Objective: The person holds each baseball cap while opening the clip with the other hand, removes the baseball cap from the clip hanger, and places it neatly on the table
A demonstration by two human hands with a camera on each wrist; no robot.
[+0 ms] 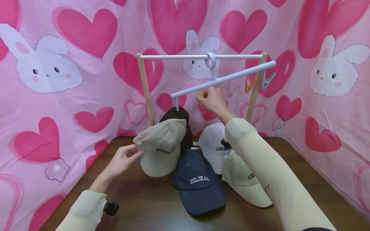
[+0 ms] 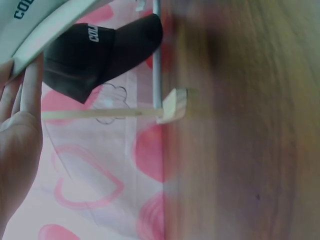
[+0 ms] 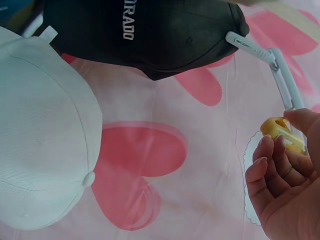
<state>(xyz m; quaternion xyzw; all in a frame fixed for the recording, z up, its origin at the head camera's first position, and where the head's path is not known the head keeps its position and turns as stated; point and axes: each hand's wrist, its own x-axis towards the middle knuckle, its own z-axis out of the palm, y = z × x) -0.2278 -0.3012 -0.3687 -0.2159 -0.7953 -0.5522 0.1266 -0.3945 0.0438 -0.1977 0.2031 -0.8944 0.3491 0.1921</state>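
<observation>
My left hand [image 1: 122, 159] pinches the edge of a beige cap [image 1: 162, 144] marked COLORADO and holds it up off the table. Behind it a black cap [image 2: 75, 60] hangs from a white clip [image 1: 175, 103] at the low left end of a tilted white hanger [image 1: 196, 87]. My right hand [image 1: 213, 100] is under the middle of the hanger, thumb and fingers pinching a yellow clip [image 3: 282, 135]. A pink clip [image 1: 233, 90], an orange clip [image 1: 250, 84] and a mint clip [image 1: 268, 81] hang farther right along the hanger.
The hanger hooks over the white bar [image 1: 173, 57] of a wooden-legged rack [image 1: 145, 89]. On the brown table [image 1: 138, 205] lie a navy cap [image 1: 198, 179], a white cap [image 1: 212, 141] and a pale cap [image 1: 240, 173], partly behind my right arm. A pink heart-and-rabbit cloth [image 1: 95, 77] surrounds the table.
</observation>
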